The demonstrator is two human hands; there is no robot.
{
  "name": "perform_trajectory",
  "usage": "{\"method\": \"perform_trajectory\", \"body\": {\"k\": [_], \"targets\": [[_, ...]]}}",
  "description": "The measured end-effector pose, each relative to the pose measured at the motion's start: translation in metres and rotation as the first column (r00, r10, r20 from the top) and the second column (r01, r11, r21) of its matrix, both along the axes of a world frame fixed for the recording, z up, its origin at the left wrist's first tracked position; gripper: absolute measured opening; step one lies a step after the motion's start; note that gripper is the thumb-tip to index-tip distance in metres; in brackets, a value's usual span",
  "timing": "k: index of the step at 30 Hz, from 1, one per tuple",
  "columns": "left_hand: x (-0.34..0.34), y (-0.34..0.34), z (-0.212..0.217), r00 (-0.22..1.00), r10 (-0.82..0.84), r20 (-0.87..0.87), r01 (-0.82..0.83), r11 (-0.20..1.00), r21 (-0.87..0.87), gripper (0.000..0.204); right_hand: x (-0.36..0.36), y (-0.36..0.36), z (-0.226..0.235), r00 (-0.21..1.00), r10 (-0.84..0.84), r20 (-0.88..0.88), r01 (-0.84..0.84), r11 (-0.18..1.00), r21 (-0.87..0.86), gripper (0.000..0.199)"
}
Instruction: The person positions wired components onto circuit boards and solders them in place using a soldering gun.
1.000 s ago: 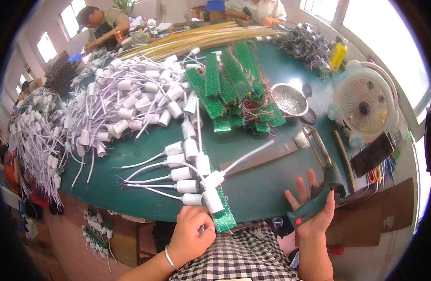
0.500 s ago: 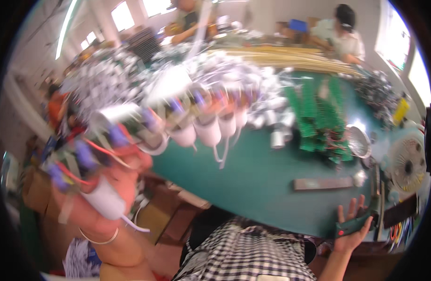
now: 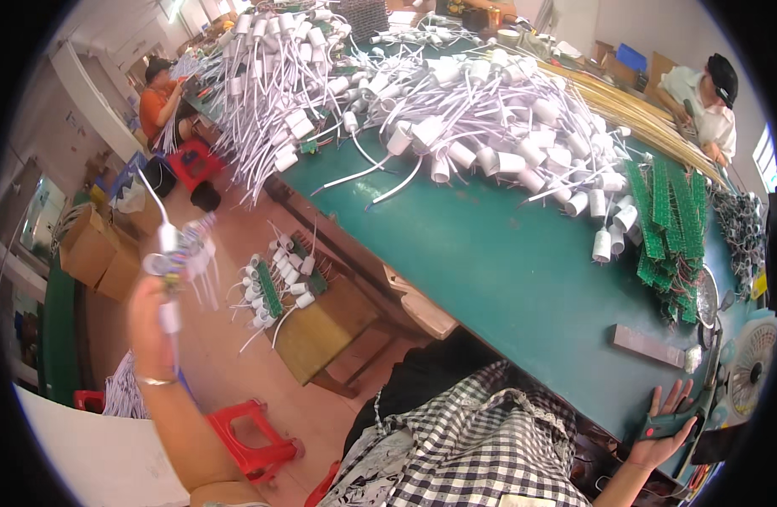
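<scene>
My left hand (image 3: 150,331) is raised over the floor at the left, closed on a circuit-board strip (image 3: 184,253) that carries white cylinders with white wires. Motion smears the strip and fingers. My right hand (image 3: 664,427) rests palm up at the table's right front edge, fingers spread, with a dark green band across the palm and nothing held. Just beyond it lies a grey-brown rectangular bar (image 3: 646,345) with a small whitish lump (image 3: 692,358) at its end. Farther back hang green circuit-board strips (image 3: 671,224).
White cylinders with wires (image 3: 523,127) are heaped along the green table (image 3: 456,237). A wooden stool (image 3: 321,355) bears similar finished-looking strips (image 3: 274,283). Red stools (image 3: 253,444) stand on the floor. A fan (image 3: 750,372) is at right. Two people (image 3: 708,110) sit farther off.
My left hand has carried the strip away from over the table, leftward and out over the floor. The view has turned left. My right hand remains open at the table edge.
</scene>
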State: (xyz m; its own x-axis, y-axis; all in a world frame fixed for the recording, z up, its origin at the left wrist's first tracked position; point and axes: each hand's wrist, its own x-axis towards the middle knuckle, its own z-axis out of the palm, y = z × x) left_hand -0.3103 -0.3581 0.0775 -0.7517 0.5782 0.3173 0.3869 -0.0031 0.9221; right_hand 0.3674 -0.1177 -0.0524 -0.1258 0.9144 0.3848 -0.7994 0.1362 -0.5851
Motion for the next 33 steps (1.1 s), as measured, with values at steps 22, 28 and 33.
{"method": "perform_trajectory", "body": {"k": [22,28,33], "targets": [[-0.133,-0.010,-0.163,0.939,0.287,0.189,-0.306,0.949,0.078,0.015,0.000,0.005,0.003,0.993,0.078,0.094,-0.083,0.995,0.054,0.043],[-0.151,0.054,-0.197,0.973,0.232,-0.020,-0.232,0.972,-0.020,0.012,-0.002,0.004,0.006,0.987,0.072,0.146,-0.085,0.992,0.089,0.043],[-0.131,0.105,-0.300,0.921,0.148,-0.361,-0.278,0.897,-0.343,0.017,-0.091,-0.003,0.063,0.723,-0.688,0.062,0.597,0.578,-0.557,0.044]]}}
